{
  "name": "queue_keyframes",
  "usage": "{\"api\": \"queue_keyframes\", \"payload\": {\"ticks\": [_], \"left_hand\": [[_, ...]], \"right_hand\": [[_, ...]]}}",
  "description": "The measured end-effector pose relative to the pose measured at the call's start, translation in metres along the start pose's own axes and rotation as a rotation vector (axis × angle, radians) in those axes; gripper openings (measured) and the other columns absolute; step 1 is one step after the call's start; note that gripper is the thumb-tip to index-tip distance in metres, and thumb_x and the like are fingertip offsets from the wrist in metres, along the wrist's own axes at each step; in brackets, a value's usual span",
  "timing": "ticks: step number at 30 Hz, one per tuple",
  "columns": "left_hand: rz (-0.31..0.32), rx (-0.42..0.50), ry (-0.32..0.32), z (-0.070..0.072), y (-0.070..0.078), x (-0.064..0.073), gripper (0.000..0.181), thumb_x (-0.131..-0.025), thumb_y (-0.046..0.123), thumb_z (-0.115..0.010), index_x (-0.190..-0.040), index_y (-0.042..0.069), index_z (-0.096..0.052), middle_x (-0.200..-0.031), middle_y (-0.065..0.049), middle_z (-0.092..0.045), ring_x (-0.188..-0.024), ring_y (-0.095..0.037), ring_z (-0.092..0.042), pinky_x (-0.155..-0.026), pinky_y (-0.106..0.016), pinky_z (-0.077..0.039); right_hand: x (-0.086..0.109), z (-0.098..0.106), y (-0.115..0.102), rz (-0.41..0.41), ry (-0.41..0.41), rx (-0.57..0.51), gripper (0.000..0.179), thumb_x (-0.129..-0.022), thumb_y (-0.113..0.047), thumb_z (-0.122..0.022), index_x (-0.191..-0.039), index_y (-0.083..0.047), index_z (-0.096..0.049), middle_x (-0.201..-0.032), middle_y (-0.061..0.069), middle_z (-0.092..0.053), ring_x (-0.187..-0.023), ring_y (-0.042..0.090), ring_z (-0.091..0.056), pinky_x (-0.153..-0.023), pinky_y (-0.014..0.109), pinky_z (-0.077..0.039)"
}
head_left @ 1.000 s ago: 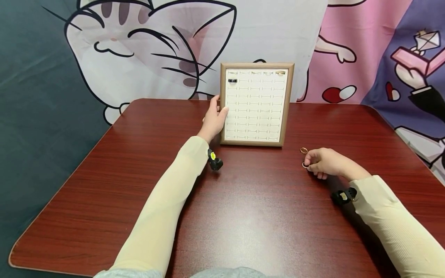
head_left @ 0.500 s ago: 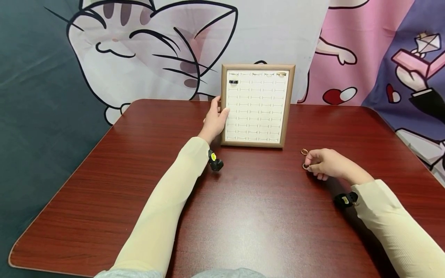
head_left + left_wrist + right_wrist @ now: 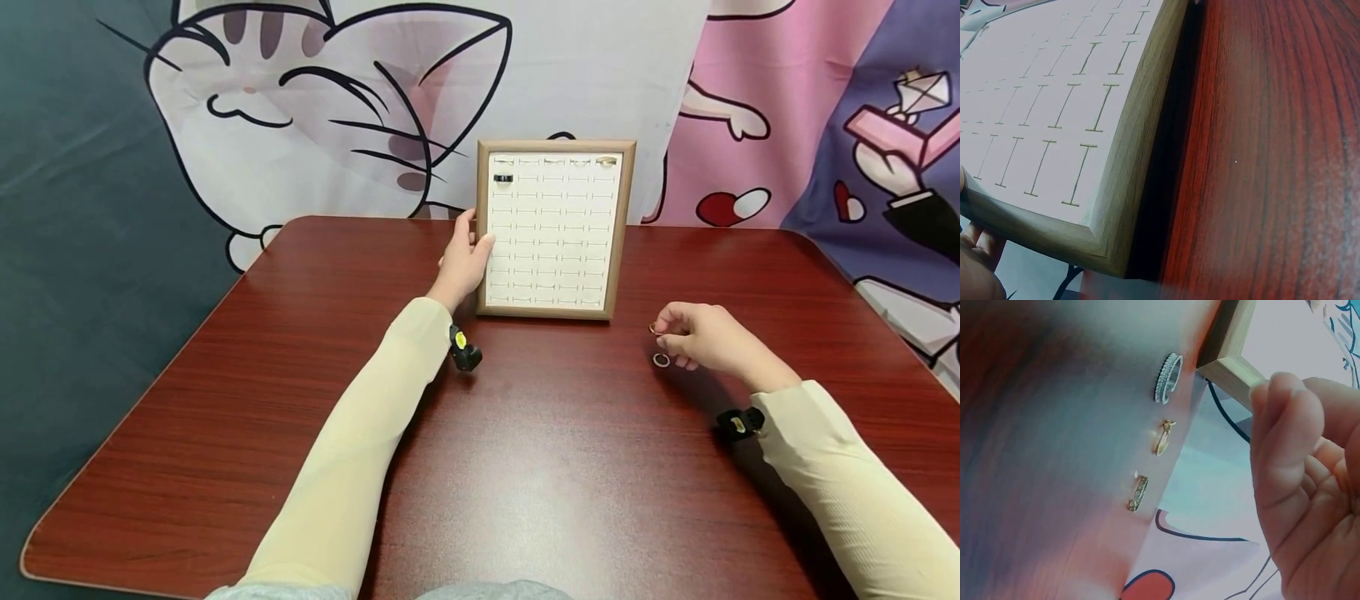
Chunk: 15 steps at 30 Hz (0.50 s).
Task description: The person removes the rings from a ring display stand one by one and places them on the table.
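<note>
A wood-framed ring display board [image 3: 551, 250] with rows of white slots stands upright on the table. My left hand [image 3: 463, 258] grips its left edge, thumb in front and fingers behind; part of that hand [image 3: 982, 269] shows in the left wrist view. A black ring [image 3: 503, 178] sits in the second row, and a gold ring [image 3: 606, 162] is among several in the top row. My right hand [image 3: 708, 337] hovers by the loose rings, thumb and forefinger bent towards each other. The right wrist view shows a silver ring [image 3: 1168, 378], a gold ring [image 3: 1163, 439] and a patterned ring [image 3: 1139, 494] on the table.
The dark red wooden table [image 3: 360, 358] ends just behind the board. A cartoon-print cloth [image 3: 585, 75] hangs behind it. Each wrist carries a black camera, such as the left one [image 3: 465, 350].
My right hand has left the silver ring and moved slightly farther from me, to the loose gold ring. The silver ring now lies uncovered. My left hand stays on the board.
</note>
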<state>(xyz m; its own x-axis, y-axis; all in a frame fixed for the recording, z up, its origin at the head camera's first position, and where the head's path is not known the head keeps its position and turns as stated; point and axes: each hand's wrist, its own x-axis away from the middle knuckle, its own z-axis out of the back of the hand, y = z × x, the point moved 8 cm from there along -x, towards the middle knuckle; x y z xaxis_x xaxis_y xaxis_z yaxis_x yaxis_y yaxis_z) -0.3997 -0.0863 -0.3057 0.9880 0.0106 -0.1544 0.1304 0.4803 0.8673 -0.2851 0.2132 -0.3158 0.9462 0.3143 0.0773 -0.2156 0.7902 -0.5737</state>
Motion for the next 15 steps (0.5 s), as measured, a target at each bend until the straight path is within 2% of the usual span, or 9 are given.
{"api": "queue_keyframes", "payload": {"ticks": [9, 15], "left_hand": [[-0.005, -0.016, -0.002, 0.0, 0.001, 0.0, 0.053, -0.094, 0.036, -0.043, -0.142, 0.03, -0.02, -0.123, 0.001, -0.054, -0.108, -0.012, -0.055, -0.101, -0.042, -0.02], [0.009, -0.016, -0.01, 0.0, 0.0, 0.001, 0.054, -0.094, 0.037, -0.043, -0.142, 0.03, -0.019, -0.124, 0.001, -0.053, -0.109, -0.012, -0.054, -0.101, -0.041, -0.02]], "right_hand": [[-0.009, 0.011, -0.016, 0.062, 0.133, 0.052, 0.007, -0.084, -0.006, -0.059, -0.088, -0.003, -0.055, -0.071, 0.012, -0.064, -0.049, 0.011, -0.056, -0.046, 0.025, -0.047], [-0.016, 0.016, -0.024, 0.077, 0.202, 0.039, 0.007, -0.084, -0.008, -0.06, -0.087, -0.004, -0.055, -0.066, 0.009, -0.062, -0.05, 0.011, -0.055, -0.045, 0.024, -0.046]]}}
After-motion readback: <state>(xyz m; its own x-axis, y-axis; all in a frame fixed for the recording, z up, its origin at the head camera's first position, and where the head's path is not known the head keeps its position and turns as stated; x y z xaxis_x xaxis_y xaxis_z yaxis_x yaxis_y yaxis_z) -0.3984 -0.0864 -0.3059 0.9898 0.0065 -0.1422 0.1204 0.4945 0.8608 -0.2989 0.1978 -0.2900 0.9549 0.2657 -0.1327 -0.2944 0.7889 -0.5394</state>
